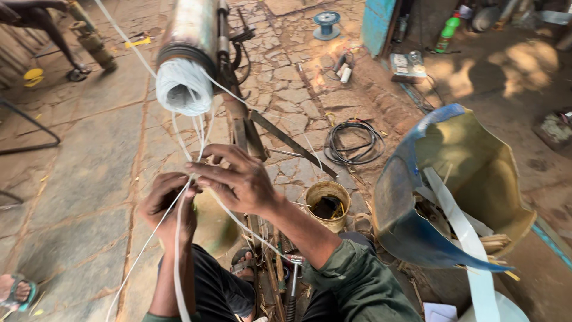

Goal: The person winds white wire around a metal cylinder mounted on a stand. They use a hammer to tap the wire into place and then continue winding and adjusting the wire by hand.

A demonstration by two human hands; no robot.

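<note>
Both hands up in front of me, working white tape [179,250] that runs off the wrapped end [183,86] of a metal cylinder [192,27] at 12 o'clock. My left hand [170,206] is closed in a fist around strands that trail down past my knee toward 6 o'clock. My right hand [235,179] sits just at 3 o'clock of it, fingers pressed together, pinching the tape where several strands meet. The tape looks taut between the pinch and the bundle.

Around me: a yellow bucket [328,206] with dark contents at 4 o'clock, a coil of black cable [354,143] on the stone floor [89,167] at 2 o'clock, a cut blue drum [453,185] holding scraps at 3 o'clock, a hammer [293,286] by my leg at 5 o'clock. Another person's sandalled foot [15,292] at 8 o'clock.

Risks, as I judge them: loose strands cross each other near the pinch, so they could tangle or knot. If the pinch slackens, the winding could loosen at the bundle. The trailing length could snag on the tools by my leg.
</note>
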